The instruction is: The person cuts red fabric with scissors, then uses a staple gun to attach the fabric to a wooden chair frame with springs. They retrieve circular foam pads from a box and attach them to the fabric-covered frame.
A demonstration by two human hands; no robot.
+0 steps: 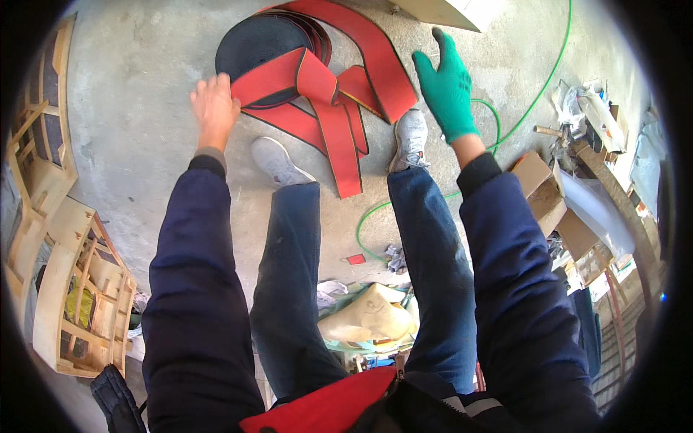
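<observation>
A wide red webbing strap (317, 76) with dark edges lies in loose loops and folds on the floor ahead of me. Its wound roll (261, 42) lies flat at the far left of the loops, showing a dark face. My left hand (214, 107) is bare and closed on the strap's left part, beside the roll; its fingertips are partly hidden. My right hand (446, 90) wears a green knit glove with a dark fingertip. It is held to the right of the strap, thumb and fingers apart, holding nothing.
My shoes (278, 162) stand close to the strap. A green hose (552, 76) curves over the concrete floor on the right. Wooden frames (86, 289) stand at the left. Cardboard boxes (538, 187) and plastic sheeting crowd the right side. A red scrap (356, 259) lies between my legs.
</observation>
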